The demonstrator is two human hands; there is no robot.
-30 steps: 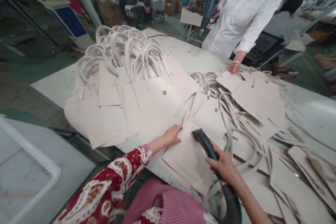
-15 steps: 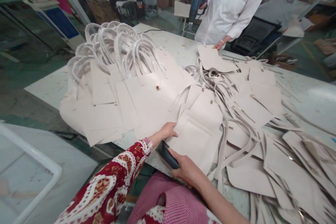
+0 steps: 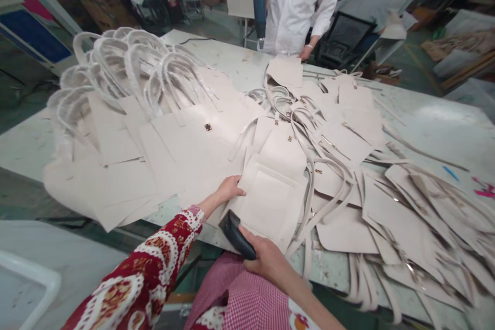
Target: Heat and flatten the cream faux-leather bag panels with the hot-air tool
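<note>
My left hand (image 3: 230, 188), under a red patterned sleeve, has its fingers closed on the left edge of a cream leather-like bag piece (image 3: 266, 198). This piece lies on the table and has a stitched-looking rectangular pocket. In my right hand (image 3: 266, 258) is a black hand tool (image 3: 237, 236), shaped like a hair clipper, its wide end beside the piece's lower left corner. Whether it touches the piece I cannot tell. Just beyond lie more cream pieces with small gold clasps (image 3: 290, 138). Cream straps (image 3: 332, 185) trail along the right side of the piece.
Plastic-wrapped handles (image 3: 135, 62) rise from a heap of cream panels at left. Many cream parts (image 3: 417, 216) are piled at right on the white table (image 3: 429, 124). Opposite stands a co-worker in white (image 3: 301, 5). A white-rimmed bin (image 3: 34, 268) is at lower left.
The view has swung to the right, so everything sits further left. The black tool's front end has tipped up slightly. The co-worker's hand has shifted with a cream piece.
</note>
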